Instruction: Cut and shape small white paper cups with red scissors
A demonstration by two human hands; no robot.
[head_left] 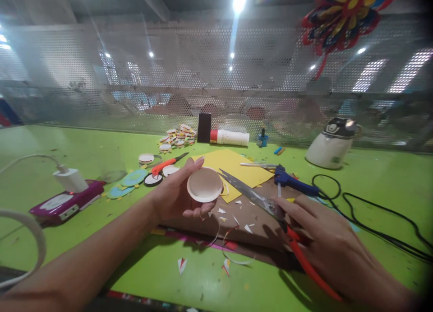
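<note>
My left hand (184,188) is closed on a shallow round paper cup base (204,185), its pale inside turned toward me. A thin cut strip (223,188) curls at the cup's right edge. In my right hand (318,230) are scissors (252,194) with red-orange handles, their blade tips close to the cup's right rim. Beneath both hands lies a brown board (255,219) strewn with small white paper scraps (248,228). A yellow paper sheet (233,160) rests on the board's far part.
A purple power strip (67,206) with a white charger stands at left. Orange-handled scissors (164,166), blue discs (133,177) and a pile of cut cup bases (179,135) lie behind. At right are a blue glue gun (294,181), its black cord and a white kettle (329,147).
</note>
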